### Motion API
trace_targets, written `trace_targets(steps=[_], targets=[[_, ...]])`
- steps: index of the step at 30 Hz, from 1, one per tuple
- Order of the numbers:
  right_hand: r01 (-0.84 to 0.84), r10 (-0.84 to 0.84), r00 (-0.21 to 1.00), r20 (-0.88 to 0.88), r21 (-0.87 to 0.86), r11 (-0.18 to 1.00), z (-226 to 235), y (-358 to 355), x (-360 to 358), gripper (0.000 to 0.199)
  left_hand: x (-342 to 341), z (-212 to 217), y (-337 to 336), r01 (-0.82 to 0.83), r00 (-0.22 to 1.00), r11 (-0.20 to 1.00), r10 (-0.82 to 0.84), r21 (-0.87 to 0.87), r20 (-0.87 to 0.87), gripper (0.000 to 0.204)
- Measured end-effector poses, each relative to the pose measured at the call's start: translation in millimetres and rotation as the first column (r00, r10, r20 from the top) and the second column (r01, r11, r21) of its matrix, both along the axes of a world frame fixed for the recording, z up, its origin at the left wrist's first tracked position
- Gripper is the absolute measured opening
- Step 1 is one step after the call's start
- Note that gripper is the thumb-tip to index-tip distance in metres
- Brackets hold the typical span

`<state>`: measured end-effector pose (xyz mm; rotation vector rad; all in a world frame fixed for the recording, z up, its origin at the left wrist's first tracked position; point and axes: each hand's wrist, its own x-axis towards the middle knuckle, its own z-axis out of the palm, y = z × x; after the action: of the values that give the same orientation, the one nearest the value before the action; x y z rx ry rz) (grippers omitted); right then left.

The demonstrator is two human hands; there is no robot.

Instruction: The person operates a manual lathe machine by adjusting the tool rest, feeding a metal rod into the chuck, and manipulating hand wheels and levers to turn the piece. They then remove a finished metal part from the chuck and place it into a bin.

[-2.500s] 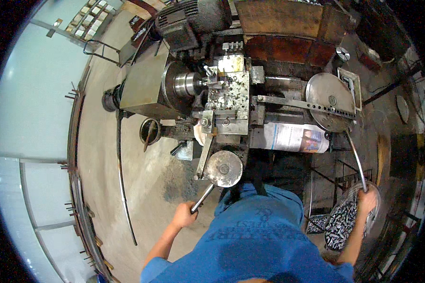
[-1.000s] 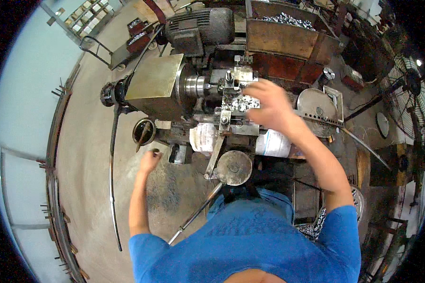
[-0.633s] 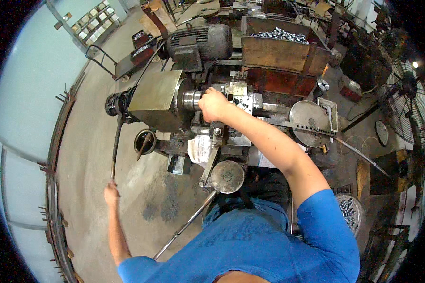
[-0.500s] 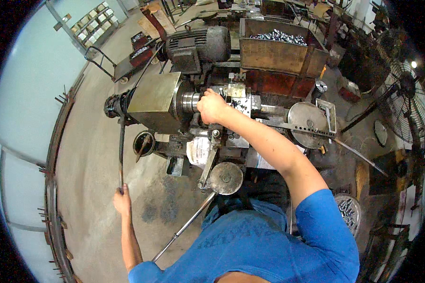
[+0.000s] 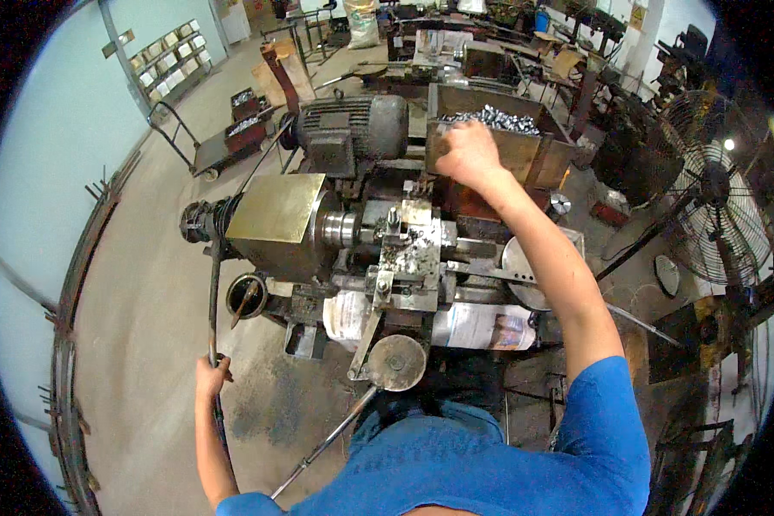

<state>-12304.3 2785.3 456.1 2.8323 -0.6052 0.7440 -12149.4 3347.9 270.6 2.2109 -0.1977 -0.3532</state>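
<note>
My left hand [image 5: 212, 376] is wrapped round a long dark lever [image 5: 214, 310] that hangs from the left end of a small lathe. My right hand [image 5: 470, 155] is over the near left corner of a rusty metal bin [image 5: 525, 153], fingers curled inward. Whatever those fingers hold, if anything, is hidden. Shiny small metal parts [image 5: 500, 118] are heaped in the bin. Between my arms, the lathe's bright steel spindle nose [image 5: 340, 229] juts from the headstock [image 5: 275, 209]. Facing it is the cross slide [image 5: 410, 249], littered with dark chips.
A motor [image 5: 353, 129] sits behind the headstock. Two handles with round discs, one a near disc [image 5: 397, 362], stick out toward me. An oil pot [image 5: 247, 296] with a brush hangs at the left. A large fan [image 5: 715, 185] stands right; a cart [image 5: 224, 153] is far left.
My right hand has left the spindle nose and moved away from me to the bin. My left hand stays on the lever. The view has tilted up, so the lathe sits lower.
</note>
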Motion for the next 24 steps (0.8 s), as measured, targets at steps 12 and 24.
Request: trace_targets(steps=[12, 24], targets=[[0.083, -0.157, 0.964, 0.215, 0.319, 0.944, -74, -42, -210, 0.042, 3, 13, 2, 0.047, 0.992, 0.986, -0.065, -0.163, -0.107, 0.026], [0.917, -0.811, 0.313, -0.494, 0.379, 0.124, -285, 30, -589, 0.037, 43, -42, 10, -0.181, 0.855, 0.961, 0.049, -0.209, -0.516, 0.021]])
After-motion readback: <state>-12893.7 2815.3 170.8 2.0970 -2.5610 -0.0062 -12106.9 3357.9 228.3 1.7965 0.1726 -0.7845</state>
